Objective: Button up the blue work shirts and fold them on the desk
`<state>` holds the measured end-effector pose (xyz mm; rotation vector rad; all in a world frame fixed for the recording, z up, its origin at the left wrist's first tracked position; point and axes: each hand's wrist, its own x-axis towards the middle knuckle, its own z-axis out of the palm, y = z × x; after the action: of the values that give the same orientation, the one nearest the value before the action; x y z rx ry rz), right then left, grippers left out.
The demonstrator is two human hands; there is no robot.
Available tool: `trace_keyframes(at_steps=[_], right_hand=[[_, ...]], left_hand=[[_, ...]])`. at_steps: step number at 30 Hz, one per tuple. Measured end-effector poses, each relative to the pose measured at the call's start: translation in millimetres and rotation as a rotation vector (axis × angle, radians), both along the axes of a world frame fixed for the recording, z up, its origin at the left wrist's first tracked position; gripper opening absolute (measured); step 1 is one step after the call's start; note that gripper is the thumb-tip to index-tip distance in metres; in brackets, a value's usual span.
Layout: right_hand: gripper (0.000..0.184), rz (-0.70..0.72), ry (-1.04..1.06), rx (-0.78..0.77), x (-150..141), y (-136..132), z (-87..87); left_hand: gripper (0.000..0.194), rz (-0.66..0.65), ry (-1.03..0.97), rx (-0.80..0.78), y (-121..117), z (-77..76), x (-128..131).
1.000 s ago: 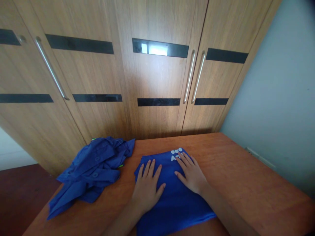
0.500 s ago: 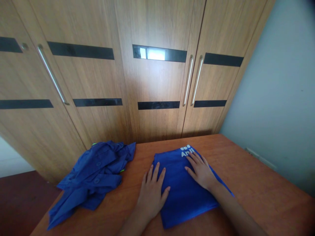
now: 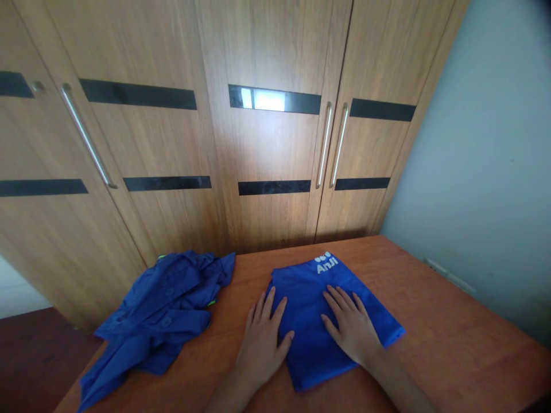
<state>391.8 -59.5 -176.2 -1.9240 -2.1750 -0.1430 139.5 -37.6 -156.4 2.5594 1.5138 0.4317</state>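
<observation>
A blue garment, folded into a flat rough rectangle, lies on the wooden table. White lettering reading "Anji" shows near its far edge. Along the left edge of the fold rests my left hand, palm down with fingers spread, partly on the cloth and partly beside it. My right hand lies flat on the right half of the garment, below the lettering, its fingers stretched out. Neither hand grips the fabric.
To the left, a crumpled blue button garment with bits of yellow-green trim lies on the table, partly over its left edge. Behind the table stands a wooden wardrobe with metal handles. A pale wall rises on the right.
My right hand has slid back toward me over the cloth, uncovering the lettering. My left hand stays at the left edge. The camera view has shifted slightly.
</observation>
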Motion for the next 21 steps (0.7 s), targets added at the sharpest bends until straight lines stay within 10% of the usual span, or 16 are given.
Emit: trace_keyframes(at_steps=[21], right_hand=[[0.054,-0.168,-0.049,-0.01,134.9,67.4,-23.1]], left_hand=[[0.056,-0.016,0.069,-0.115,-3.0,4.9,-0.7]])
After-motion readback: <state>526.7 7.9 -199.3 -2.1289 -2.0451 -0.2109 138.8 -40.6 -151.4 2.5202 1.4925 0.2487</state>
